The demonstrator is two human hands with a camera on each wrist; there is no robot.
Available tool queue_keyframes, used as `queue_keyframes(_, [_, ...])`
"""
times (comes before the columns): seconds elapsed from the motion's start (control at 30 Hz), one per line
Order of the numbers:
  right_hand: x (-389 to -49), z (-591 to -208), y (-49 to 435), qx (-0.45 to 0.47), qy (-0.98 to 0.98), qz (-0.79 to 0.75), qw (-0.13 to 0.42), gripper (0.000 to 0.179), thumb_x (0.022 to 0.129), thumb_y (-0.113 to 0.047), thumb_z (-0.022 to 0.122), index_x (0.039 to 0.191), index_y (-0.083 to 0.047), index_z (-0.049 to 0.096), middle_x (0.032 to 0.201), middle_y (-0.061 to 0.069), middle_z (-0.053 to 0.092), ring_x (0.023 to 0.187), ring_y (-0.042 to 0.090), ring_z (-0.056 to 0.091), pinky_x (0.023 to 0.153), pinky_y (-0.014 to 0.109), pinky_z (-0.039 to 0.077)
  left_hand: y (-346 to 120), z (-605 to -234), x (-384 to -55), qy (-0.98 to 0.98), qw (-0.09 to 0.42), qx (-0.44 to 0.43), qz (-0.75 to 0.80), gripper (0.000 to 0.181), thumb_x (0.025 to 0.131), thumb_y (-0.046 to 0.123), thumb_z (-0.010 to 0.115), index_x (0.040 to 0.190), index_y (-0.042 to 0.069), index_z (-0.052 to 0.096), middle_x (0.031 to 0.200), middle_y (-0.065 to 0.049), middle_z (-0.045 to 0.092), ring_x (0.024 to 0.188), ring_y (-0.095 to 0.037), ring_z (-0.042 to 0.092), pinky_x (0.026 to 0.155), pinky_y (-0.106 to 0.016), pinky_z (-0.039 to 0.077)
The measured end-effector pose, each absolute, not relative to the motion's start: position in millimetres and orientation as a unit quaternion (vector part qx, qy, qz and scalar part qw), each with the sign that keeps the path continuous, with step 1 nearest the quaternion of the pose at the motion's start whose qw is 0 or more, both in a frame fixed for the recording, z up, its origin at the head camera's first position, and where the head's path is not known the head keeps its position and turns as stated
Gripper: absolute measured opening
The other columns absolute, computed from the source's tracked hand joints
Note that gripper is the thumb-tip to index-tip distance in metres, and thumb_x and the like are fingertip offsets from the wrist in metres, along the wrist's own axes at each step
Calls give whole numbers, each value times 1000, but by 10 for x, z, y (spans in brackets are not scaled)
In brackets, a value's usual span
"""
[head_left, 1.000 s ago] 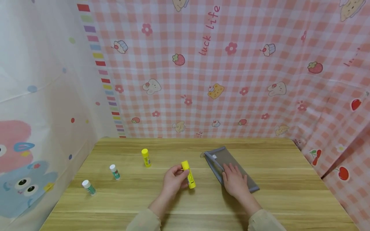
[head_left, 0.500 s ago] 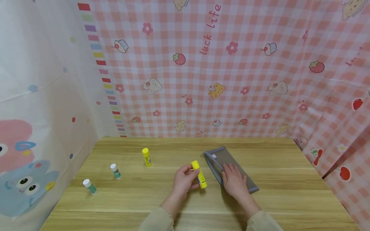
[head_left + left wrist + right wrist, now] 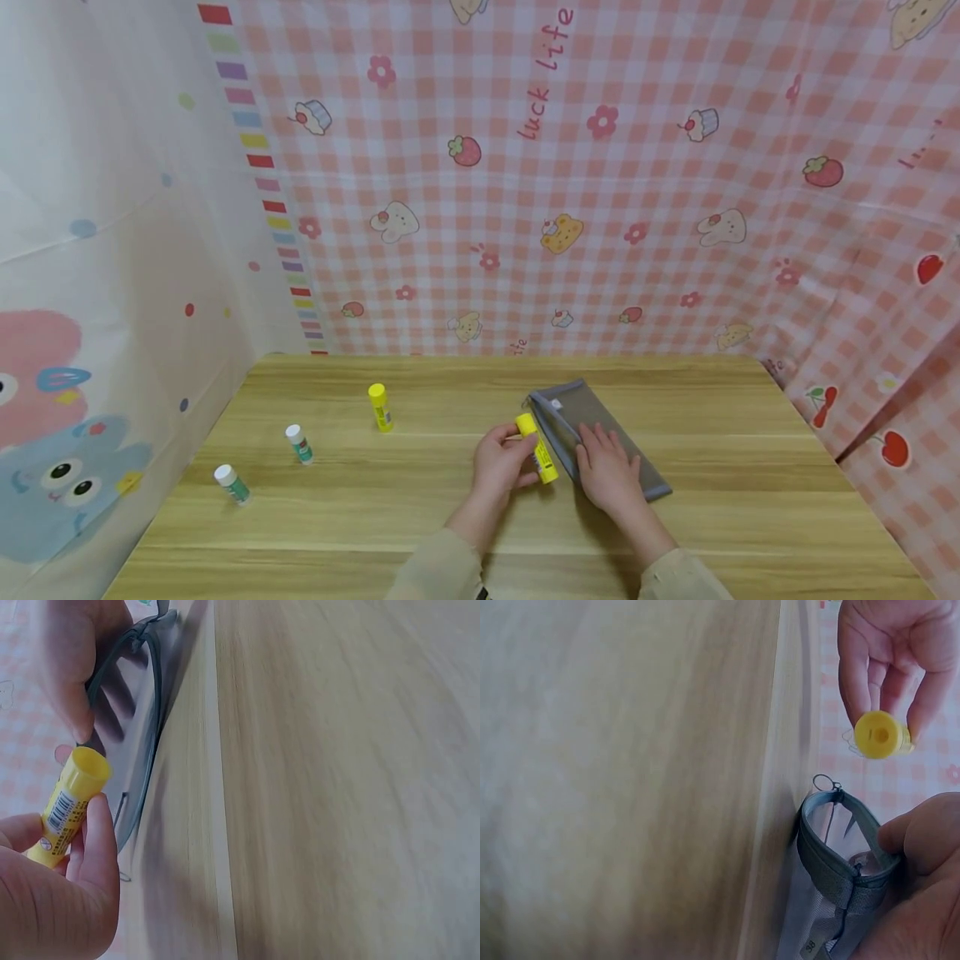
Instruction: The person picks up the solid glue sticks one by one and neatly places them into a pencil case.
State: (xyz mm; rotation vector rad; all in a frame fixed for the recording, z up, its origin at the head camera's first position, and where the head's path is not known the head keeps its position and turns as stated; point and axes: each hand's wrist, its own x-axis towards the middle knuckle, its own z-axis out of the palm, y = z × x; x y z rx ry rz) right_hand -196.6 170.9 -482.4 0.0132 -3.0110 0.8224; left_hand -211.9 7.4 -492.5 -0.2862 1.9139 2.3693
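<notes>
My left hand (image 3: 498, 460) holds a yellow glue stick (image 3: 547, 463) between thumb and fingers, tilted, just left of a grey mesh zip pouch (image 3: 647, 473). A barcode label on the glue stick (image 3: 61, 814) shows in the left wrist view. My right hand (image 3: 609, 475) lies over the pouch with its fingers spread on the upper side. In the right wrist view, its thumb (image 3: 900, 832) hooks the pouch's edge, and the zip mouth (image 3: 825, 874) gapes. One end of the glue stick (image 3: 881, 736) points toward that view, beyond the mouth.
Another yellow glue stick (image 3: 381, 408) stands on the wooden table (image 3: 712, 542) at the back left. Two white-capped green glue sticks (image 3: 300, 446) stand farther left. A pink checked curtain (image 3: 480, 200) hangs behind the table.
My left hand has carried the yellow glue stick rightward, close to the pouch. The right hand and the pouch have stayed nearly where they were.
</notes>
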Motion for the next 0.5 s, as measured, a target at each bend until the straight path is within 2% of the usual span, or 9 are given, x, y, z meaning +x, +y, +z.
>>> queue_keyframes(0.5, [-1969, -4856, 1715, 3, -963, 268, 11, 45, 105, -18, 40, 145, 1, 44, 150, 29, 36, 139, 53, 25, 103, 81, 14, 337, -4961, -2173, 621, 53, -121, 772, 30, 86, 6, 72, 112, -4, 60, 83, -10, 68, 62, -16, 64, 54, -38, 61])
